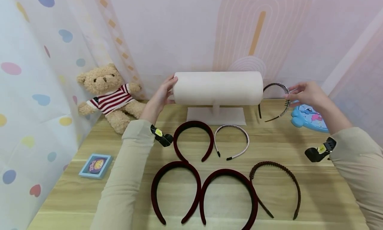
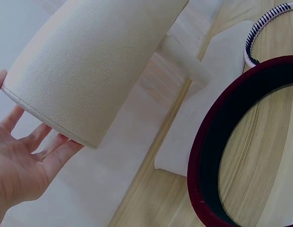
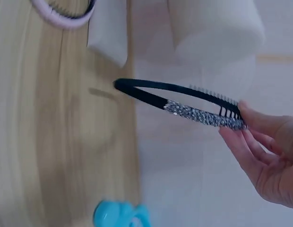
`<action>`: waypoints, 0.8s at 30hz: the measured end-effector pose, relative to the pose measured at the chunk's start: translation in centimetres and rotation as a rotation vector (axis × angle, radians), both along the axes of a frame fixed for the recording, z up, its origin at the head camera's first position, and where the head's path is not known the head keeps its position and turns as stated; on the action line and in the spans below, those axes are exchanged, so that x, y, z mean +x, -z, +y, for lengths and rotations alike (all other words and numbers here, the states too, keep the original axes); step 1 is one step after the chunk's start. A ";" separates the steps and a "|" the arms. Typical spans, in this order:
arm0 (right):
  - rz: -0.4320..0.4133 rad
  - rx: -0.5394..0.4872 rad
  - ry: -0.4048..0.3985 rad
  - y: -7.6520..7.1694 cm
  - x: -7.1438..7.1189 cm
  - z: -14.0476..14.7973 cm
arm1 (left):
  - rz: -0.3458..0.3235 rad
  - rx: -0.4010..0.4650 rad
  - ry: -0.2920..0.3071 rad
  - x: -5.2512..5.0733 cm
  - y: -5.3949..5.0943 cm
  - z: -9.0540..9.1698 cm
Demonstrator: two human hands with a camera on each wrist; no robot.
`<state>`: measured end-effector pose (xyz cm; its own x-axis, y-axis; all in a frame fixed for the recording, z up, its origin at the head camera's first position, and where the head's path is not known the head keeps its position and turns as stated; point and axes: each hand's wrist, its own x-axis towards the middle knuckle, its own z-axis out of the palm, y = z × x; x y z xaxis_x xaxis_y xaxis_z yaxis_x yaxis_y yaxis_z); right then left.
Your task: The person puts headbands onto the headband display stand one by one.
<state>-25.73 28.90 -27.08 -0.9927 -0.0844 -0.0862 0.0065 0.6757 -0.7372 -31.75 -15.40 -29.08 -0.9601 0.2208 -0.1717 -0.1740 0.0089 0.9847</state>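
Observation:
In the head view, my right hand [image 1: 305, 92] pinches a black toothed headband [image 1: 286, 102] by its side, off the roll's right end. The right wrist view shows silver sparkles along the headband [image 3: 193, 113], held between thumb and fingers [image 3: 236, 142]. A white padded roll [image 1: 218, 87] on a stand base [image 1: 215, 115] is the headband holder. My left hand [image 1: 163, 92] rests against its left end. In the left wrist view, the fingers [image 2: 61, 156] of that hand are spread and lightly bent at the rim; some fingertips are hidden.
Three dark red padded headbands [image 1: 228, 172], a pale pink toothed headband [image 1: 246, 137] and a brown toothed headband [image 1: 294, 180] lie in front. A teddy bear [image 1: 115, 103] and a blue frame [image 1: 95, 166] are at left. A blue toy [image 1: 308, 117] lies right.

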 end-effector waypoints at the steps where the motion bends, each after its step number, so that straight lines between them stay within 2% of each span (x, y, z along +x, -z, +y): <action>1: 0.018 0.005 0.011 -0.3 0.1 -0.5 | 0.000 0.002 -0.002 0.0 0.0 0.0; 4: 0.059 0.023 0.060 -0.9 0.2 -1.9 | -0.001 0.003 -0.004 -0.1 0.0 0.0; 8: 0.103 -0.020 0.096 -1.6 0.3 -3.4 | 0.000 -0.014 -0.004 -0.2 0.0 0.0; 17: 0.187 -0.079 0.104 -2.2 0.5 -5.8 | -0.003 -0.026 -0.004 -0.2 0.0 0.0; 24: 0.194 -0.154 0.115 -2.3 0.2 -7.4 | -0.004 -0.009 0.002 -0.1 0.0 0.0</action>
